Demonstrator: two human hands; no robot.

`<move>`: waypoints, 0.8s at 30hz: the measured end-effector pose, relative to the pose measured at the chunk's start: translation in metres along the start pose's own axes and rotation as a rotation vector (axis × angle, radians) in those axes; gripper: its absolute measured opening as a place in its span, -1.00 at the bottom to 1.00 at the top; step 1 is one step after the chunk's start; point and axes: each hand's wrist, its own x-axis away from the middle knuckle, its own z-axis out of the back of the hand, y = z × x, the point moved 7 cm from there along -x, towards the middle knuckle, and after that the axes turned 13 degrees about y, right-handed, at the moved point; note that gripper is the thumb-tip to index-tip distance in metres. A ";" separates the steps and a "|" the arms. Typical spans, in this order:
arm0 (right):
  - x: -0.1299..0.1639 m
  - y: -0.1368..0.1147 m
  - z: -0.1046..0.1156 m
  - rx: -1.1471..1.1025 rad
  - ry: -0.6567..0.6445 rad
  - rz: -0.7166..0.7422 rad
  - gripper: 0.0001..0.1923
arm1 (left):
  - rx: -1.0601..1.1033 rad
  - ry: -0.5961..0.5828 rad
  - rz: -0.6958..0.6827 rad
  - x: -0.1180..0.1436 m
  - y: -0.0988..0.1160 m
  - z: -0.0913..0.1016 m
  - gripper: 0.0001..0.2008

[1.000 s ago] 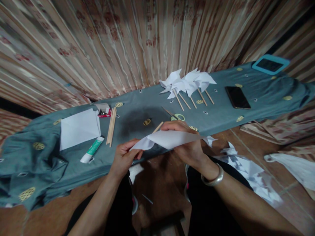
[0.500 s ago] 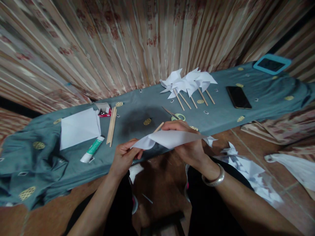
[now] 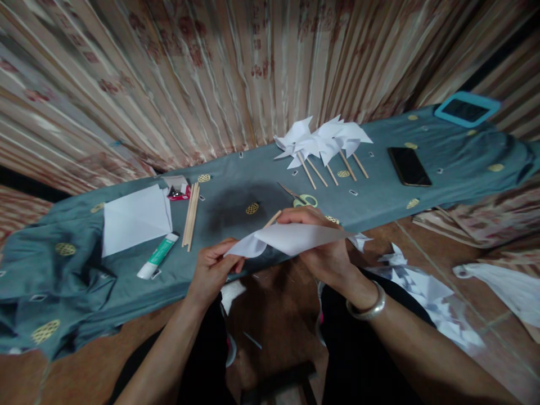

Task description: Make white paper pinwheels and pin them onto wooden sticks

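Observation:
Between my two hands, above the bench's front edge, is a white paper pinwheel [image 3: 291,239], seen nearly edge-on. My left hand [image 3: 215,263] pinches its left tip between thumb and fingers. On the other side my right hand [image 3: 323,256] is closed around the paper, its fingers partly hidden behind the sheet. The end of a wooden stick [image 3: 273,218] pokes out behind the paper near my right fingers; where it joins the paper is hidden. Just beyond my right hand lie scissors [image 3: 304,200] with green handles.
Finished pinwheels [image 3: 323,140] lie at the bench's back. Leftward are paper sheets [image 3: 137,219], a small red box [image 3: 179,192], wooden sticks [image 3: 192,216] and a glue tube [image 3: 158,256]. A phone [image 3: 409,166] and blue-framed tablet [image 3: 467,109] lie right. Paper scraps [image 3: 430,298] are on the floor.

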 end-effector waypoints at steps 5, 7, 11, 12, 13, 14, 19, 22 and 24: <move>0.002 0.002 0.000 -0.001 -0.002 -0.025 -0.79 | 0.029 0.017 0.002 0.000 0.005 0.000 -0.60; 0.002 0.001 0.000 -0.007 -0.004 -0.025 -0.77 | 0.036 0.021 0.001 0.000 0.006 0.000 -0.62; 0.004 0.004 -0.001 -0.023 -0.001 -0.039 -0.75 | 0.020 0.020 -0.013 0.000 0.009 -0.001 -0.63; 0.004 0.004 -0.001 -0.023 -0.001 -0.040 -0.76 | 0.012 0.019 -0.016 0.000 0.009 -0.001 -0.62; 0.004 0.005 -0.002 -0.021 -0.004 -0.039 -0.76 | 0.002 0.016 -0.018 0.000 0.009 -0.001 -0.62; 0.004 0.005 -0.002 -0.017 -0.007 -0.036 -0.76 | -0.005 0.015 -0.019 0.000 0.009 -0.001 -0.62; 0.003 0.002 -0.001 0.005 -0.014 -0.024 -0.78 | 0.001 0.012 -0.023 0.000 0.008 -0.001 -0.61; 0.001 0.000 -0.001 0.017 -0.019 -0.020 -0.80 | 0.015 0.016 -0.021 0.001 0.007 0.000 -0.62; 0.001 -0.001 0.000 0.016 -0.015 -0.013 -0.79 | 0.022 0.012 -0.022 0.001 0.008 0.000 -0.62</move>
